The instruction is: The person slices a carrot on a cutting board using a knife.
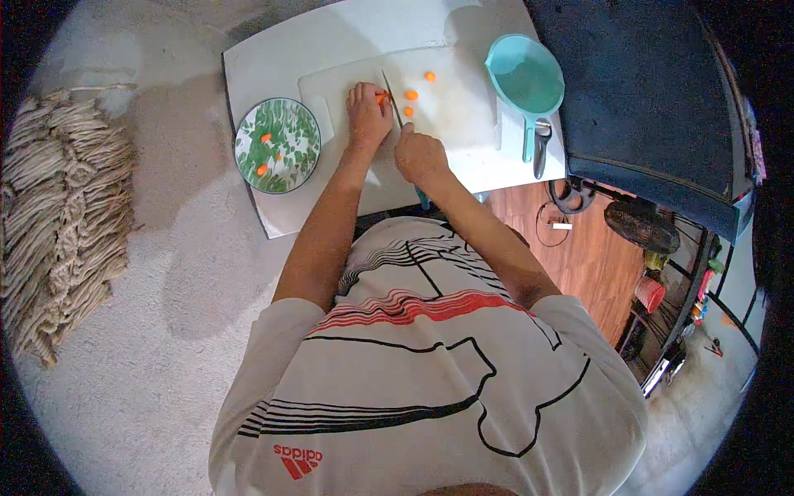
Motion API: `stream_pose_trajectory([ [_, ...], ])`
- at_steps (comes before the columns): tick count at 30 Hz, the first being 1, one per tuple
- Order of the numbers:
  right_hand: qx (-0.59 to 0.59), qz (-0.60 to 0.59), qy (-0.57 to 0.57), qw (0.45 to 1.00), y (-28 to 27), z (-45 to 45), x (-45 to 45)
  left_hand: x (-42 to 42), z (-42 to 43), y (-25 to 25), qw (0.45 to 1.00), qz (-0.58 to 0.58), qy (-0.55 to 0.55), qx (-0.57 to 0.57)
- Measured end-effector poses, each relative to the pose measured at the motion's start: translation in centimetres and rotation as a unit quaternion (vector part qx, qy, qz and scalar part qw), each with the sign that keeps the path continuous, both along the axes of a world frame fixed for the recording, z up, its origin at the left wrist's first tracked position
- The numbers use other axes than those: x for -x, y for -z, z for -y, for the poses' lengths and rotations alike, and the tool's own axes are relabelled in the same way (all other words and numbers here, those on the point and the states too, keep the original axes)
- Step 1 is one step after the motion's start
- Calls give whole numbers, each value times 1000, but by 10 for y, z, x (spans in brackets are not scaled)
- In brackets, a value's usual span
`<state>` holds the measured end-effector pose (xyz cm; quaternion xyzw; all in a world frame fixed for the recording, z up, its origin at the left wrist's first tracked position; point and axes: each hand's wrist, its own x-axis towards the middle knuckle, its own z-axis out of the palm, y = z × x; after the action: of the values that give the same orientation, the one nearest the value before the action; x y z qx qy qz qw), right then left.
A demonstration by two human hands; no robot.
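Note:
On a white cutting board (467, 124), my left hand (368, 116) presses with closed fingers on an orange carrot piece (381, 98), mostly covered by the fingers. My right hand (422, 157) is wrapped round the handle of a knife (392, 95), whose blade stands beside the carrot, just right of my left fingertips. Several cut orange pieces (412, 95) lie on the board to the right of the blade. A green and white patterned plate (289, 169) at the left holds a few more orange pieces (262, 170).
A turquoise strainer or bowl with a handle (527, 74) is at the table's right, beside a dark-handled peeler (541, 153). A dark surface (637, 83) borders the table on the right. A woven fringe hanging (66, 215) is at the far left.

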<state>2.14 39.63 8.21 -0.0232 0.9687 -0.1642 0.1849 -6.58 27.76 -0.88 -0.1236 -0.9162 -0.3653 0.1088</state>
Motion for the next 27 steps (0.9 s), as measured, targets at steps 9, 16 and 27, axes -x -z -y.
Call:
stream_pose_trajectory([
  [9,-17,2,-29,999,23,-2,-2,-3,-2,-8,1000,18,2,-13],
  [16,37,56,47,997,16,-12,1,4,5,-3,999,6,29,-13],
  [27,25,10,52,998,3,-15,1,0,5,-4,999,22,25,-23],
])
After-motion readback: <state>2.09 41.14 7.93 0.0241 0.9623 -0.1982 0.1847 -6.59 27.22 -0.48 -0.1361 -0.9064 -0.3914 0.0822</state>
